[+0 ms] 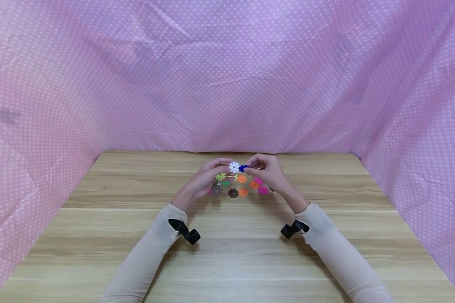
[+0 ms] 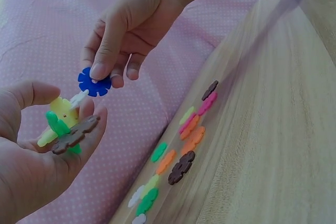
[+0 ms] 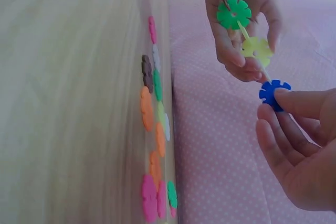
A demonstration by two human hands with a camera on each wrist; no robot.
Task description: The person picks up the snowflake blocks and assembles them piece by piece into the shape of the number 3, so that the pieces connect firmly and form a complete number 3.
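My left hand (image 1: 201, 181) holds a joined chain of notched snowflake discs between thumb and fingers. In the left wrist view the chain has a yellow disc (image 2: 63, 109), green pieces and a brown disc (image 2: 73, 139). The green disc (image 3: 233, 15) faces the right wrist camera. A white disc (image 1: 234, 167) sits at the chain's right end. My right hand (image 1: 272, 173) pinches a blue disc (image 2: 96, 88) between thumb and fingers. The blue disc's edge meets the white disc; how deep their notches interlock I cannot tell. Both hands are raised above the table.
Loose discs lie on the wooden table (image 1: 227, 252) under and around the hands, among them a dark brown disc (image 1: 233, 193), an orange disc (image 1: 243, 192) and a pink disc (image 1: 263, 190). A pink dotted cloth (image 1: 227, 84) hangs behind and along the sides.
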